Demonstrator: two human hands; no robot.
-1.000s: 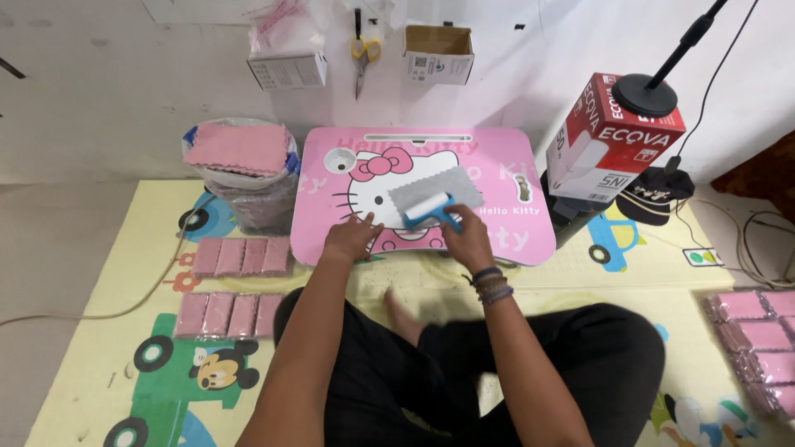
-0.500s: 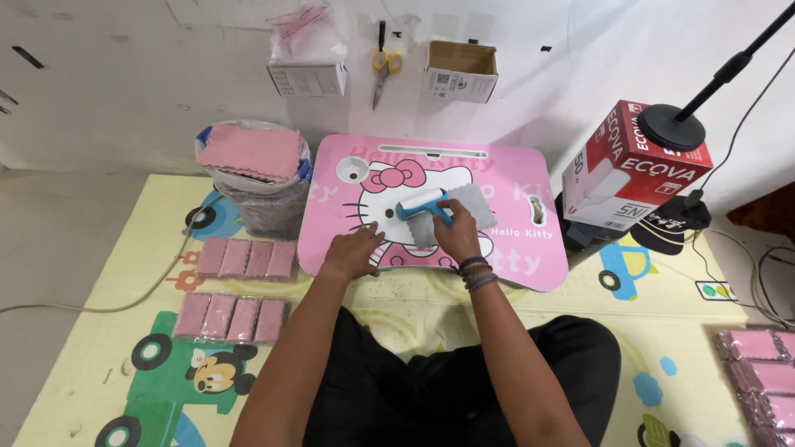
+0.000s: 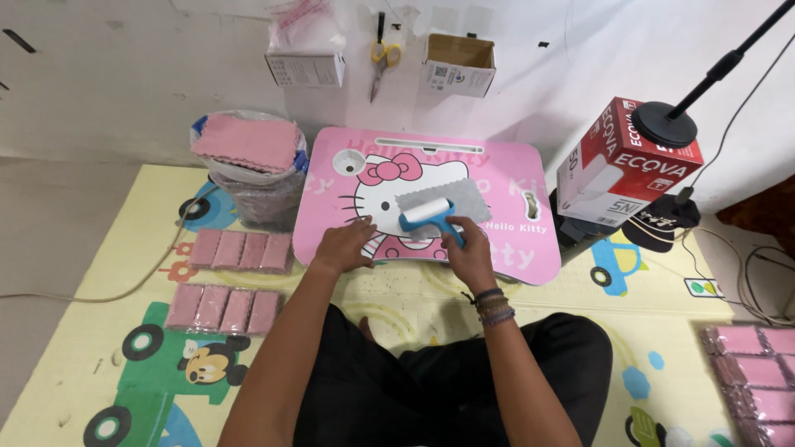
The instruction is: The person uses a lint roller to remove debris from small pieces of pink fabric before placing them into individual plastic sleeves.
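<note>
At centre: 1 pink lap table, 1 grey cloth, 1 blue lint roller. Left of frame: 2 rows of pink packets, 4 in the upper and 4 in the lower. Top: 2 small cardboard boxes, 1 pair of scissors. Right: 1 red-and-white carton.

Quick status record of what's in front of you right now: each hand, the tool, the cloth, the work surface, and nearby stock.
right hand: grips the blue lint roller by its handle
lint roller: head lies on the grey cloth
left hand: flat on the pink lap desk, beside the cloth
grey cloth: spread flat on the desk
nearby stock: pink cloth stack on a bagged bundle, left of the desk; packed pink cloths on the mat
</note>
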